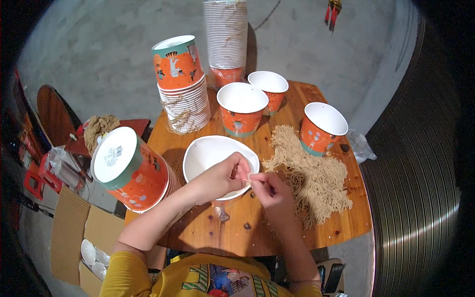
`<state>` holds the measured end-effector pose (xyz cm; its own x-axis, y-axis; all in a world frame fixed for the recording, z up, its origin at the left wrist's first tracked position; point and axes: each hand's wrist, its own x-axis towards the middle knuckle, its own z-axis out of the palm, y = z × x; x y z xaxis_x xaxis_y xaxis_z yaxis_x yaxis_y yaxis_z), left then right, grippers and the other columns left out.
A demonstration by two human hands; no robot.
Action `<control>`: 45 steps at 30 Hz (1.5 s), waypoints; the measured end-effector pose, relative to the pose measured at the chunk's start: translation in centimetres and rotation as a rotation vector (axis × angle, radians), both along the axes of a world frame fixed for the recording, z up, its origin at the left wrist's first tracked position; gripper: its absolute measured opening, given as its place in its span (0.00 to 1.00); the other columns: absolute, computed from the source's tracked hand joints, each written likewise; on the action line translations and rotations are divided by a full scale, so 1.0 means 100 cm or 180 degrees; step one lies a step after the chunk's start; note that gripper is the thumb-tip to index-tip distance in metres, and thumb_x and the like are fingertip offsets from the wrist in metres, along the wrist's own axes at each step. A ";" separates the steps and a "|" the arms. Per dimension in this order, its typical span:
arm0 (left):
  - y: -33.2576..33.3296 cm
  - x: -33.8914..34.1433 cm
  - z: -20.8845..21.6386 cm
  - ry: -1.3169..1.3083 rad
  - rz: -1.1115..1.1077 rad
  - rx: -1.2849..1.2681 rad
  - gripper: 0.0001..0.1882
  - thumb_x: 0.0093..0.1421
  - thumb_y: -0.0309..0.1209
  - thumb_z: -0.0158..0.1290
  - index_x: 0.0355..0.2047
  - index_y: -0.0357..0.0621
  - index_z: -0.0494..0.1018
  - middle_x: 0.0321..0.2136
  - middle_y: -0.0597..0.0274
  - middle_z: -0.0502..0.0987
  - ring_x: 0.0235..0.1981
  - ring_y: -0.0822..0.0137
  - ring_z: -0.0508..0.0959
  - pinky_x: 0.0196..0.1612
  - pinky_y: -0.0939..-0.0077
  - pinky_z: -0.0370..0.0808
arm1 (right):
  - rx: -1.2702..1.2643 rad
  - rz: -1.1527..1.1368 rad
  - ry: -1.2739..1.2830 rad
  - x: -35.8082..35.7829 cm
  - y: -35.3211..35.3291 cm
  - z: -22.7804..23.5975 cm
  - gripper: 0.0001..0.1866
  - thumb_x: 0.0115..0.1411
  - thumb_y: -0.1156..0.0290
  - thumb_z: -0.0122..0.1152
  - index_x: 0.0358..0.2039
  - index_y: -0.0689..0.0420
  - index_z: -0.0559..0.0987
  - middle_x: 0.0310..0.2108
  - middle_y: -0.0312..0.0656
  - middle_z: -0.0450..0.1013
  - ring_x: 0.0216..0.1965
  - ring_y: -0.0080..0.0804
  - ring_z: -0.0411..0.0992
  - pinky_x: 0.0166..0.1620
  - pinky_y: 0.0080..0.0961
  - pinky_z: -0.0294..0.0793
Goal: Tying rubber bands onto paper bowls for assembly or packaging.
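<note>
White-lined bucket: under left hand; right hand beside near-right rim; both pinching small indistinct item. String bundle: farther right.

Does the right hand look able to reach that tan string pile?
Likely yes: the right hand sits beside the string pile, nothing visible between, though it looks busy at the front tub.

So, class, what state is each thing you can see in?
Near bucket: open, rim out of round
Middle bucket: upright, open
Bucket behind it: upright, open
Right bucket: upright, open
Tall stack: nested, upright
Shorter stack: nested, upside down
Left stack: nested, upside down
Tan strings: loosely piled
Cardboard box: flaps open
Left hand: fingers bent, grip unclear
Right hand: fingers bent, grip unclear
</note>
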<state>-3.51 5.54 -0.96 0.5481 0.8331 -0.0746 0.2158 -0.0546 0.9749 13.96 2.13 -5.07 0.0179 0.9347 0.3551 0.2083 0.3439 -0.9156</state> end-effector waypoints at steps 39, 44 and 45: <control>-0.024 0.011 0.004 0.0560 0.0863 0.1306 0.04 0.56 0.23 0.51 0.31 0.37 0.67 0.25 0.56 0.72 0.27 0.65 0.75 0.31 0.72 0.71 | 0.1514 -0.0756 -0.1755 -0.007 -0.010 0.002 0.06 0.50 0.77 0.65 0.28 0.55 0.77 0.20 0.39 0.68 0.18 0.32 0.67 0.22 0.27 0.67; -0.019 0.009 0.002 0.0053 0.0629 0.0961 0.10 0.55 0.18 0.50 0.36 0.39 0.64 0.26 0.67 0.68 0.28 0.76 0.68 0.34 0.82 0.69 | 0.0615 -0.0512 -0.0875 -0.012 -0.014 0.001 0.03 0.54 0.74 0.61 0.26 0.54 0.75 0.19 0.39 0.65 0.18 0.30 0.65 0.23 0.27 0.65; -0.018 0.008 0.002 0.0051 0.0618 0.0959 0.10 0.55 0.18 0.50 0.36 0.39 0.64 0.26 0.67 0.68 0.28 0.76 0.68 0.34 0.82 0.69 | 0.0611 -0.0522 -0.0877 -0.011 -0.013 0.000 0.03 0.54 0.74 0.61 0.26 0.54 0.75 0.19 0.39 0.65 0.18 0.30 0.65 0.23 0.27 0.65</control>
<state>-2.66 3.73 -0.76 0.3782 0.9075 0.1828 0.2655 -0.2955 0.9177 12.84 0.87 -5.09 0.0413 0.8432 0.5361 0.5045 0.4455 -0.7396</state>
